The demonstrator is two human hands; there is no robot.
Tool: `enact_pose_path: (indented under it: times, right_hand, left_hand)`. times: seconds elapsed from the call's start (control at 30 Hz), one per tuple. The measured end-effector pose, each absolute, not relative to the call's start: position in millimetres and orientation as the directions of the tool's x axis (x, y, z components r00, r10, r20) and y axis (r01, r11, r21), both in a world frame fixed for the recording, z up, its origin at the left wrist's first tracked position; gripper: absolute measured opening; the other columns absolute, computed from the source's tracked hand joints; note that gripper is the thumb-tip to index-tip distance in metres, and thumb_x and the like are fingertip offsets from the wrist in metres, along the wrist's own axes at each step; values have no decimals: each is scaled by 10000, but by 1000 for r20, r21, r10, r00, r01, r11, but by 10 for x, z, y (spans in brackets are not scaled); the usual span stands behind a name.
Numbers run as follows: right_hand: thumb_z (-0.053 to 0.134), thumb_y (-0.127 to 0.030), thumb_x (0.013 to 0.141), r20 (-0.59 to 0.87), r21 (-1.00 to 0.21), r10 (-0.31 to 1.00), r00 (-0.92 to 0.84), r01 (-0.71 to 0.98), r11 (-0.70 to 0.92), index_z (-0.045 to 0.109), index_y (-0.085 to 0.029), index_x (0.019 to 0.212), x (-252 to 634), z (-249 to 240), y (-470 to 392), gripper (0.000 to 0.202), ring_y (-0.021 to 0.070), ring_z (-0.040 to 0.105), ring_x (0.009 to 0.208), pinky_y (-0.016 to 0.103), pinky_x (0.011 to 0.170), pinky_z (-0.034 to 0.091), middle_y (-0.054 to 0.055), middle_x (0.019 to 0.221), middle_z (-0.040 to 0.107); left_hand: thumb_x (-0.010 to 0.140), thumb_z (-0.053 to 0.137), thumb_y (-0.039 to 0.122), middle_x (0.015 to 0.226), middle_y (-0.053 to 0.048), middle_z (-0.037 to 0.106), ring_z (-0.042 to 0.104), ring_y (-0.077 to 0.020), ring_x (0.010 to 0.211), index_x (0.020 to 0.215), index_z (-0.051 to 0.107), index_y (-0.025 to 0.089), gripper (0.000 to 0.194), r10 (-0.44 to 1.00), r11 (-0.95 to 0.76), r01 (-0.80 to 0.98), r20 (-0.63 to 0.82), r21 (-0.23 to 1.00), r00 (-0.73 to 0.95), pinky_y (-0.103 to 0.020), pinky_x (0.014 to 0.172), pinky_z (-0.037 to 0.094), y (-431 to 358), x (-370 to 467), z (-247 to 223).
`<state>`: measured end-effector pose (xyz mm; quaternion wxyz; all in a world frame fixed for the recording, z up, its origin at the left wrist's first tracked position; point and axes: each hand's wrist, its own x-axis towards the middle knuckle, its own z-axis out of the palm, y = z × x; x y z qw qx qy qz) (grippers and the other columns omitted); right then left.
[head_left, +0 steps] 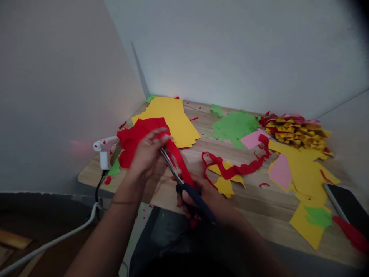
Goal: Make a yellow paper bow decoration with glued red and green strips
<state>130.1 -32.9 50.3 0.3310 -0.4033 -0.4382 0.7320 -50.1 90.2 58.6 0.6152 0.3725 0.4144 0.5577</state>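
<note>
My right hand [198, 198] grips scissors [173, 163] with dark blue handles, their metal blades pointing up and left. Close to the blade tips, my left hand [147, 154] pinches a red strip [183, 163] that looks like paper or felt. This strip runs down along the blades and past my right hand; a thinner red sliver lies beside the blades. How far apart the blades are is hard to make out. Behind my left hand, several red sheets [132, 134] lie partly over a stack of yellow sheets [173, 115].
A white glue gun [105, 148] stands at the left edge, its cord hanging down. Green sheets [235, 125], a curly red offcut [245, 169], yellow scraps [302, 173] and a pile of folded yellow pieces [300, 132] cover the right side. A phone [346, 204] lies near the right edge.
</note>
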Motion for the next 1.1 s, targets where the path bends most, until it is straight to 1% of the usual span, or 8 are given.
enact_pose_path:
  times: [0.1,0.2,0.37,0.6,0.7,0.83,0.93,1.1]
  right_hand:
    - [769,-425,774,-235,-954,917,-323,258,-154,648,-208,1046,1528,570,-101,368,153,623,744,261,649,487,29,880,685]
    - [670,-389,855,-82,-778,993,-88,629,-8,600,-237,1226,1651,602,351,407,224,675,881,319,749,496,73,1009,729]
    - [600,-271,889,17,-422,998,-61,904,63,553,-120,1320,1392,450,1331,459,333,677,1033,393,849,491,220,1158,709]
    - [520,-204,933,105,-539,983,-148,823,181,634,-100,1224,1336,373,1817,329,270,617,1181,375,1005,448,213,1287,655]
    - [280,-360,1049,280,-826,948,-153,464,319,553,-169,1333,1527,625,1539,438,185,602,1217,339,1015,460,135,1332,642]
    - [677,-466,868,312,-948,931,-187,-120,294,593,-230,1249,1665,925,967,455,170,686,937,318,881,525,30,942,736]
    - [759,-338,797,211,-959,973,-94,-210,188,590,-229,1213,1755,986,685,461,124,628,618,264,668,531,-67,637,627]
    - [722,-342,829,113,-975,993,-23,-193,106,572,-253,1250,2222,893,585,456,83,526,409,209,410,402,-79,644,626]
  left_hand:
    - [847,731,132,873,78,764,702,-85,901,934,687,265,165,897,-385,-465,206,797,-391,-199,697,549,1126,-908,936]
    - [930,662,185,1053,115,762,653,-120,1150,934,674,291,106,749,-600,-381,326,704,-577,-235,734,568,1189,-1188,1255]
    - [957,622,256,932,52,756,675,-78,689,922,653,214,63,830,-509,-439,286,741,-479,-224,618,568,1147,-900,1328]
    - [766,802,371,694,28,653,605,-85,542,772,620,207,245,976,-201,-366,152,909,-159,-194,507,504,1068,-516,1252]
    - [718,833,419,626,39,593,553,-70,499,750,613,190,319,987,-157,-288,141,945,-74,-182,466,449,1040,-418,1248]
    - [726,831,430,554,45,545,485,-53,459,661,564,176,375,984,-157,-200,170,967,48,-187,462,416,1117,-97,1154]
    - [734,821,465,520,56,505,445,-47,433,618,500,186,441,978,-174,-182,191,968,79,-183,436,391,1261,177,1066]
    - [742,797,521,568,62,484,468,-59,455,674,462,217,458,986,-162,-230,167,960,3,-187,411,359,1580,421,936]
